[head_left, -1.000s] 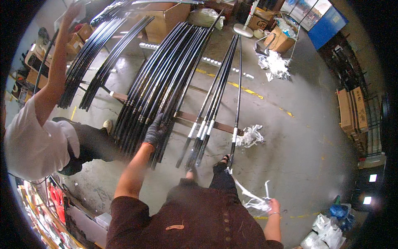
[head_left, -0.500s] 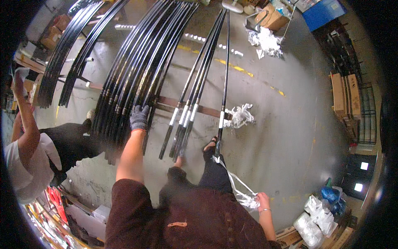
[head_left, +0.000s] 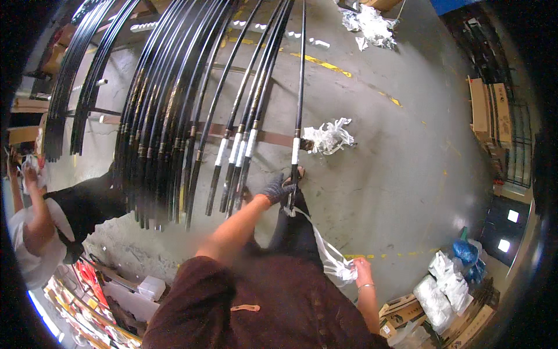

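A single long black rod (head_left: 299, 104) with a white band near its near end lies apart from the others. My left hand (head_left: 275, 189), in a dark grey glove, has its fingers closed around that rod below the white band. From the rod's near end, white strips (head_left: 318, 238) run down to the right. My bare right hand (head_left: 360, 271) is closed on a crumpled bunch of these strips at my right side. Just left of the single rod lie several black rods (head_left: 247, 139), also with white bands. Farther left is a dense row of black rods (head_left: 157, 116) without white bands.
The rods rest across a brown support bar (head_left: 276, 138), with a white strip heap (head_left: 331, 137) at its right end. Another white heap (head_left: 372, 28) lies far off. A person (head_left: 43, 224) works at the left. Cardboard boxes (head_left: 488, 110) and plastic bags (head_left: 444, 291) stand at the right.
My left hand has left the dense row of rods and moved right to the single rod. A few rods at the row's right edge now lie spread apart. My right hand still holds the strips.
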Demonstrator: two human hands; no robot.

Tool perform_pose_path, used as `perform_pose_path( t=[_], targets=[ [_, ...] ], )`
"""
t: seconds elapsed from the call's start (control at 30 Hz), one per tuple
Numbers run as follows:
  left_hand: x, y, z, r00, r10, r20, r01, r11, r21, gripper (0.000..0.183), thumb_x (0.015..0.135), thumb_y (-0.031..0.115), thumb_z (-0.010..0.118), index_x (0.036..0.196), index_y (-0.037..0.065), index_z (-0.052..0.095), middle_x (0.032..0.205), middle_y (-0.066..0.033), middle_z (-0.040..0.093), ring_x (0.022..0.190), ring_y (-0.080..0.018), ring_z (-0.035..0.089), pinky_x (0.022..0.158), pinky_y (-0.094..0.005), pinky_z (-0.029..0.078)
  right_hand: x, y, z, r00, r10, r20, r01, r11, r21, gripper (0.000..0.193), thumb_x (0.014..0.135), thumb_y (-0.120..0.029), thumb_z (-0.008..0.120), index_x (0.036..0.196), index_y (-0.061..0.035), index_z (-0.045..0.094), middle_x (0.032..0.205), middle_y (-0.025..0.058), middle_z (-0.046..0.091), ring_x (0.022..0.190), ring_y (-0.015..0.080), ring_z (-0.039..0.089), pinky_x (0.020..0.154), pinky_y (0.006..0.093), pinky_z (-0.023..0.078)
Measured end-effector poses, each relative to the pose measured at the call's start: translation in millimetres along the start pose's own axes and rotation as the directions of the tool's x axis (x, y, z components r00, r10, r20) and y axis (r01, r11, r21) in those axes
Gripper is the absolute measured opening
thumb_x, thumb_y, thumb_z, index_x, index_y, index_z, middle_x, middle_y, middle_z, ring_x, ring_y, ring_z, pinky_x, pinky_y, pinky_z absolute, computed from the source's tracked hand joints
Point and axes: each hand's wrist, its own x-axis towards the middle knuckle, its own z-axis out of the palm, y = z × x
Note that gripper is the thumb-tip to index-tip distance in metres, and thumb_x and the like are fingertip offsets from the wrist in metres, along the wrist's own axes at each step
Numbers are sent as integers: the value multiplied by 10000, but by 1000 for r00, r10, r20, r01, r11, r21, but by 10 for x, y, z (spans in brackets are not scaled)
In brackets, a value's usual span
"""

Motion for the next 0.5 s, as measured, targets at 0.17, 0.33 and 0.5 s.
perform_pose_path(
  t=[0.17,0.33,0.5],
  targets=[
    [556,-247,457,973,57,223,108,740,-663,486,776,230,749,1172,25,554,1053,-76,629,912,-154,574,793,-282,472,-166,222,-270,999,18,-43,-13,993,114,79,816,-87,542,845,-31,590,751,48,576,631,134,546,557,283,466],
    [115,519,-102,979,-194,70,192,730,-656,223,802,124,688,976,57,566,773,-7,563,672,-136,544,593,-279,465,111,1396,-1525,977,22,-213,-88,948,-305,91,801,-121,549,835,-58,605,746,50,576,656,168,567,578,312,484],
    [-69,337,-710,989,-83,121,138,801,-583,286,829,108,675,1075,25,555,852,-31,578,741,-131,552,662,-278,476,443,335,-1484,877,62,-476,-48,998,41,166,832,-228,555,854,-71,604,799,29,584,707,165,583,635,363,504]
  ],
)
